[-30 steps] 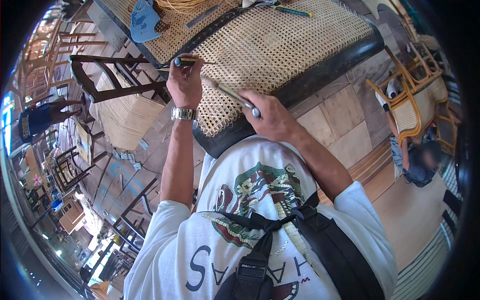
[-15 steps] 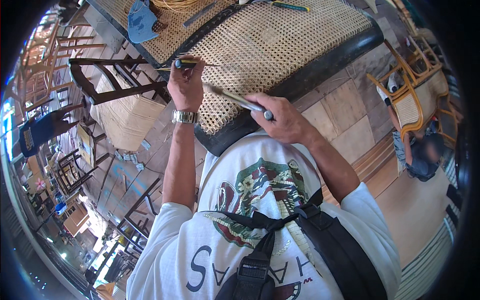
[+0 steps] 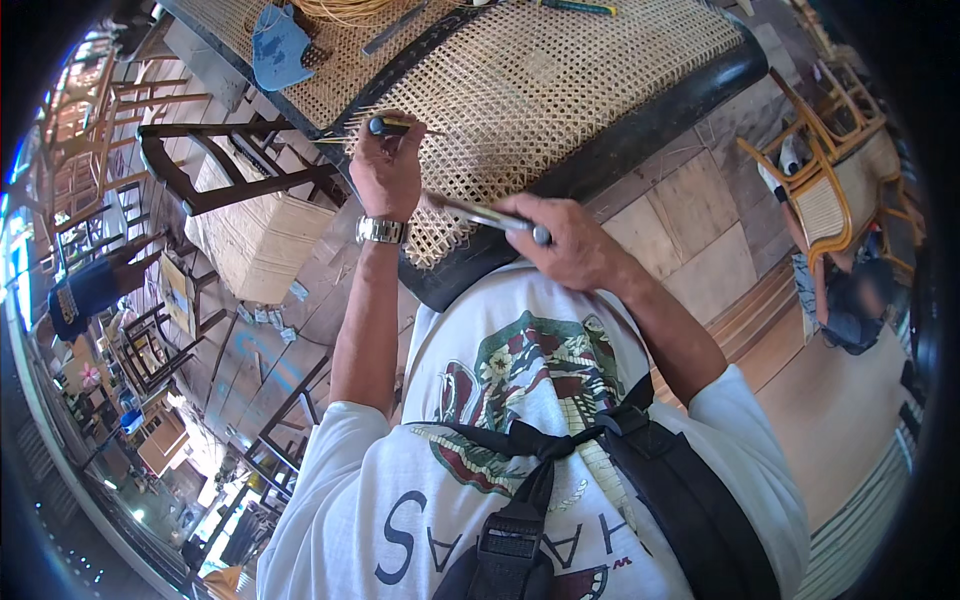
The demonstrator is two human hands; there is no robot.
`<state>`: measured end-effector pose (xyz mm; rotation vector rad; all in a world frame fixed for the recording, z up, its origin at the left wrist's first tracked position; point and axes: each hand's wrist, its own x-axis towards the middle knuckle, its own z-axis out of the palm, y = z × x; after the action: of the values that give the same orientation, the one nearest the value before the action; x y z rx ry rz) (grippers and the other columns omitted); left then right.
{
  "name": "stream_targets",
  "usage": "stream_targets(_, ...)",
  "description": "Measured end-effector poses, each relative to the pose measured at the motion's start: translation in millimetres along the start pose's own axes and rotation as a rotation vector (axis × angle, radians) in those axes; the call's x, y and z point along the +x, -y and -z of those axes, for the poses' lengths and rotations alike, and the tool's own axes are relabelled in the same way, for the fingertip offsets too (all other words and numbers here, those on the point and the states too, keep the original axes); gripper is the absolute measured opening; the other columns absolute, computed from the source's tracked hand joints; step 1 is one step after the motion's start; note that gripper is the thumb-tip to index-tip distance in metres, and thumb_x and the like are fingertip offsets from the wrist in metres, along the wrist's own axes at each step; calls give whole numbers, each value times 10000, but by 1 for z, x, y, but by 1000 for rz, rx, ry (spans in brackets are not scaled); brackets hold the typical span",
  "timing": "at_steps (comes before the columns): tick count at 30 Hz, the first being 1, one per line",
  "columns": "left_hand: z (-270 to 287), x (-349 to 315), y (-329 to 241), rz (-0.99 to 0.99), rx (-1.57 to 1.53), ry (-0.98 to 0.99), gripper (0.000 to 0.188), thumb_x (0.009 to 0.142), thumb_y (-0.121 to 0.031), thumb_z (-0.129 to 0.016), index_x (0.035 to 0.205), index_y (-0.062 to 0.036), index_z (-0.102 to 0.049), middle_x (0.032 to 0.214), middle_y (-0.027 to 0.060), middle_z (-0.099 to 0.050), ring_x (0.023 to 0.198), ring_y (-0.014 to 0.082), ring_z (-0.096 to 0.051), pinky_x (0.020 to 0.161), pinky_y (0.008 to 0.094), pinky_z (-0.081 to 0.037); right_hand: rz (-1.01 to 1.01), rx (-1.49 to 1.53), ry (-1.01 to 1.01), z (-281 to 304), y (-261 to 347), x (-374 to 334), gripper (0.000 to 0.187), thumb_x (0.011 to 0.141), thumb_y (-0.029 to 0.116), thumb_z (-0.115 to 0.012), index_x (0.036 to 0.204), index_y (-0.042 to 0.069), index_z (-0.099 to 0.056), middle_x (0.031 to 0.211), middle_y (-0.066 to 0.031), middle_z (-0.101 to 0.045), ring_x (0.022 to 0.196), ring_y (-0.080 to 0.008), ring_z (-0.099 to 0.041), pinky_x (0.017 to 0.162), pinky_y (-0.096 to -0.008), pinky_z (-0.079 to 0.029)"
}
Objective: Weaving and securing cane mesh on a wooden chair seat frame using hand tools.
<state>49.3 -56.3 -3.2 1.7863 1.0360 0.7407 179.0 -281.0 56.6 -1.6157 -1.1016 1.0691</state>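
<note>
Since the earlier frames, your right hand (image 3: 570, 240) and its rod-like tool (image 3: 487, 215) have moved right and slightly down in the view, and the tool lies flatter than it did a second ago. Your left hand (image 3: 388, 180) has shifted a little right too, but the panel's near corner moves with it, so part of that is probably your head turning. As I read it, the work is under way: neither tool has been set down, and only the right one clearly changes its angle.

Your left fingers are closed around the handle of a slim pointed tool (image 3: 393, 127), whose thin shaft lies over the weave; you can't tell here whether its tip touches. Your right fingers are wrapped around the rod-like tool, its far end blurred, near the left hand.

Under both tools is the woven panel (image 3: 540, 90), directly in front of you, edged by one black frame (image 3: 650, 135). A dark bar parts two woven sections. Count one wristwatch (image 3: 381, 230) on your left wrist, and on the far section one blue piece (image 3: 280, 50), one coil of strands (image 3: 345, 8) and one flat strip (image 3: 393, 30). Farther out, there are one pale box (image 3: 262, 240) on your left and one co-worker (image 3: 858, 310) on your right, beside an orange-brown chair (image 3: 815, 218).
</note>
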Motion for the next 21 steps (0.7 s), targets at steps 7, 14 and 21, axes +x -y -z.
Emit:
stream_targets(7,11,-13,-9,-52,-150,-17,198,903,-56,-792,1070,-61,-685,971,19,-757,875,74,-691,774,251,-554,9,-1,5,6,1,-15,357,963,100,-617,1307,4,-599,969,-181,-717,859,-270,-710,768,-379,-543)
stream_targets(14,5,-14,-16,-3,-133,-18,179,901,-52,-796,1049,-54,-695,963,5,-754,837,56,-665,748,234,-539,-57,-63,-175,-2,1,-8,355,962,87,-616,1307,6,-591,965,-178,-712,842,-256,-713,753,-374,-545)
stream_targets(21,-1,-15,-1,-19,-65,21,190,903,-83,-800,1057,-58,-692,923,-1,-749,814,46,-648,744,238,-531,39,8,43,7,7,-19,357,960,83,-612,1302,-16,-586,996,-200,-717,869,-280,-712,795,-379,-545)
